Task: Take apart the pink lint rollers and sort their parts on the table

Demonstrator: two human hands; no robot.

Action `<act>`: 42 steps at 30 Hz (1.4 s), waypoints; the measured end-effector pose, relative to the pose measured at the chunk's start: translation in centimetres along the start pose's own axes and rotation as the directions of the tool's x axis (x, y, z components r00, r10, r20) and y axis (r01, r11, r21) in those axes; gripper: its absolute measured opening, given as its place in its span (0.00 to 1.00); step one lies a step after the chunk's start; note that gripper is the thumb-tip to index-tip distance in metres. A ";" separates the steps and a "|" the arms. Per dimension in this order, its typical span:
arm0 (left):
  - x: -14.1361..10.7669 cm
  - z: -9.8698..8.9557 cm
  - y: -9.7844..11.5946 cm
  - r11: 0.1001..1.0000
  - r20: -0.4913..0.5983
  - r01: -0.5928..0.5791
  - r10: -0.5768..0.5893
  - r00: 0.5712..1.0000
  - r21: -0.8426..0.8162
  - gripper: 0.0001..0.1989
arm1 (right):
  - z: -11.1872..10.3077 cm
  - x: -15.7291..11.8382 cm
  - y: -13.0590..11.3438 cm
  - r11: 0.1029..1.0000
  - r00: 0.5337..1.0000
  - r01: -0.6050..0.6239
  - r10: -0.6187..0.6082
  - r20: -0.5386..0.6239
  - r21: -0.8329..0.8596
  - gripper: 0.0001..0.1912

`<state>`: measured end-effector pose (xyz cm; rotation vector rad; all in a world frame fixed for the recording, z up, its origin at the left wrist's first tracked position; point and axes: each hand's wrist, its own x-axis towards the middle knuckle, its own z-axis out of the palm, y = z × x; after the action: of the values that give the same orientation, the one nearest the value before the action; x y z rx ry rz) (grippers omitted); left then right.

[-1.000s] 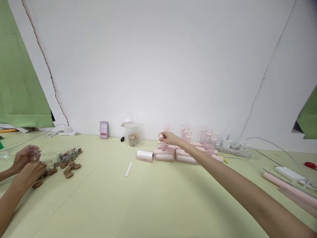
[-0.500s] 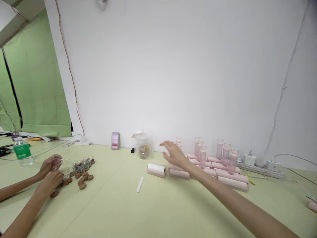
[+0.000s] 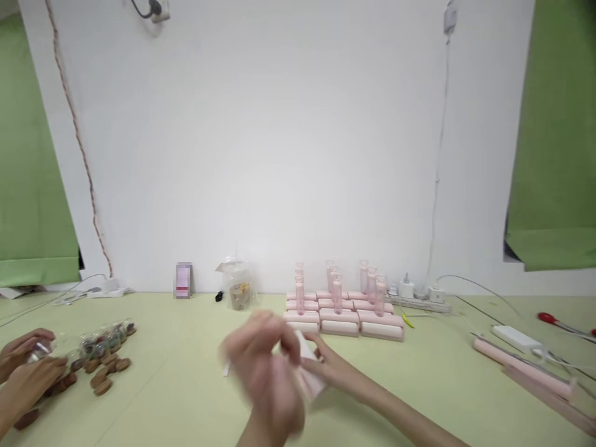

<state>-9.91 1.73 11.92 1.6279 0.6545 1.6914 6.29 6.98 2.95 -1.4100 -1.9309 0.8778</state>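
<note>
My right hand is closed round a white-and-pink lint roller, held slanted over the middle of the table. In front of it, nearer the camera, is my left hand, smeared by motion with its fingers bent. Part of the roller is hidden behind it, and I cannot make out whether that hand touches it. A narrow white strip shows just left of my left hand. Beyond both hands stand rows of pink lint rollers, with clear pink handles upright on them.
At the left, another person's hands work beside brown discs and small clear jars. By the wall are a phone, a bagged container and a power strip. Rightward lie a long pink piece and red-handled scissors.
The view has turned right. My right hand has come back from reaching towards the rollers and has taken hold of the single one. My left hand has come into view.
</note>
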 end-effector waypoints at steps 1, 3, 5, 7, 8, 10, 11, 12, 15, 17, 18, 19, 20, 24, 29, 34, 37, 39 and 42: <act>0.9 2.1 -1.4 0.998 0.051 0.005 -0.009 0.999 0.069 0.11 | -0.7 -1.5 0.9 0.997 0.999 -0.035 0.035 0.012 0.071 0.26; 1.9 5.6 -4.2 0.959 0.197 0.027 -0.086 0.977 0.283 0.11 | -1.4 -4.0 2.8 0.953 0.993 -0.119 0.120 0.012 0.278 0.27; 1.9 7.9 -6.9 0.885 0.316 0.057 -0.224 0.922 0.462 0.14 | -1.5 -5.6 4.5 0.764 0.975 -0.189 0.220 0.026 0.616 0.27; 0.9 9.0 -8.9 0.843 0.353 0.121 -0.345 0.870 0.524 0.24 | -1.1 -6.5 5.7 0.401 0.957 -0.208 0.274 0.100 0.892 0.22; 0.3 9.2 -9.6 0.819 0.363 0.162 -0.409 0.837 0.550 0.29 | -0.8 -6.7 6.0 0.230 0.954 -0.203 0.267 0.139 0.952 0.20; -0.8 9.4 -10.3 0.750 0.376 0.205 -0.524 0.764 0.628 0.35 | -0.4 -6.9 6.2 0.021 0.958 -0.197 0.217 0.188 0.980 0.18; -1.2 9.5 -10.4 0.722 0.379 0.203 -0.556 0.740 0.661 0.35 | -0.3 -6.9 6.1 -0.051 0.959 -0.204 0.189 0.210 0.978 0.18; -1.4 9.6 -10.5 0.707 0.383 0.192 -0.567 0.729 0.680 0.34 | -0.3 -6.9 6.0 -0.109 0.959 -0.214 0.164 0.230 0.971 0.18; -1.2 9.7 -10.7 0.714 0.386 0.184 -0.555 0.737 0.675 0.28 | -0.5 -6.8 5.9 -0.217 0.946 -0.257 0.142 0.291 0.942 0.16; -0.7 9.7 -11.0 0.716 0.374 0.214 -0.566 0.735 0.664 0.25 | -0.6 -6.7 6.0 -0.259 0.935 -0.265 0.168 0.314 0.929 0.17; -0.5 9.6 -11.2 0.713 0.364 0.226 -0.572 0.735 0.663 0.24 | -0.7 -6.7 6.1 -0.275 0.930 -0.266 0.179 0.321 0.924 0.18; -0.2 9.5 -11.3 0.711 0.356 0.234 -0.574 0.737 0.663 0.24 | -0.7 -6.7 6.3 -0.285 0.926 -0.270 0.185 0.329 0.920 0.19; 0.0 9.4 -11.3 0.710 0.348 0.240 -0.575 0.741 0.662 0.25 | -0.7 -6.6 6.3 -0.291 0.921 -0.276 0.192 0.339 0.916 0.20; 0.4 9.0 -11.3 0.712 0.332 0.259 -0.576 0.747 0.653 0.27 | -0.9 -6.6 6.3 -0.303 0.879 -0.307 0.273 0.391 0.902 0.19; 0.6 8.7 -11.6 0.747 0.347 0.295 -0.570 0.744 0.596 0.26 | -0.9 -6.6 6.1 -0.360 0.847 -0.285 0.340 0.410 0.888 0.16; 2.0 8.0 -11.3 0.808 0.325 0.333 -0.521 0.789 0.487 0.26 | -1.0 -6.5 6.9 -0.449 0.848 -0.284 0.296 0.440 0.848 0.14; 3.5 6.8 -10.9 0.845 0.274 0.355 -0.480 0.833 0.399 0.26 | -1.2 -6.6 7.0 -0.456 0.870 -0.296 0.234 0.435 0.839 0.17; 4.3 5.7 -10.9 0.868 0.231 0.382 -0.461 0.857 0.317 0.25 | -1.4 -6.8 6.9 -0.458 0.895 -0.296 0.174 0.411 0.838 0.19; 4.0 4.0 -11.7 0.892 0.153 0.414 -0.441 0.884 0.183 0.29 | -2.1 -7.0 6.8 -0.455 0.936 -0.261 0.096 0.338 0.851 0.20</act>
<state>-4.27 11.83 5.90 1.5743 0.9780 1.1735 13.69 2.13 -1.67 -0.3339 -0.0602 2.0615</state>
